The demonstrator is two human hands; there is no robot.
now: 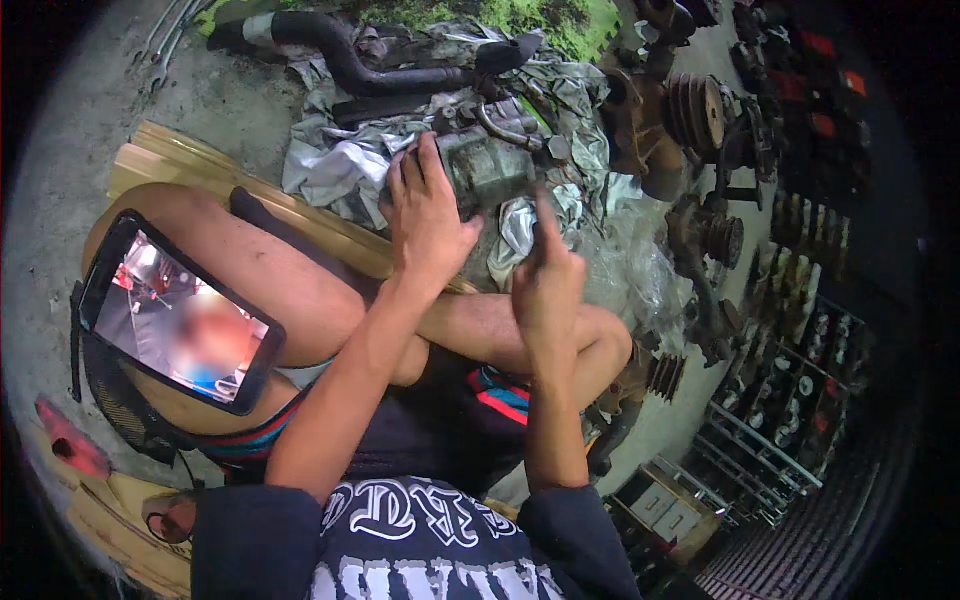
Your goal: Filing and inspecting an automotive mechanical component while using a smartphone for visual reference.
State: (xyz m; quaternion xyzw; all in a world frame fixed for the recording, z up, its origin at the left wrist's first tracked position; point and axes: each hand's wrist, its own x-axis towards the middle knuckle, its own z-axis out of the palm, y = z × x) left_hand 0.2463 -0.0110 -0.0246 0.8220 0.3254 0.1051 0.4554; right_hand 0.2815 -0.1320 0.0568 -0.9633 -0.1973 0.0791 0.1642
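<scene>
Grey metal part [490, 172] I seemingly steadied: left hand [428, 215], thumb apart from fingers; right hand [549, 280], grip unclear; next likely needed support.

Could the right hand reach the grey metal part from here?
Probably yes: the right hand is close to the metal part, one finger near its right end, with nothing seen between; the left hand is at the other end.

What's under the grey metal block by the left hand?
Crumpled silvery sheeting shows around the grey metal block, so it probably runs beneath. The block itself covers its underside, and the left hand hides some of its left edge.
</scene>
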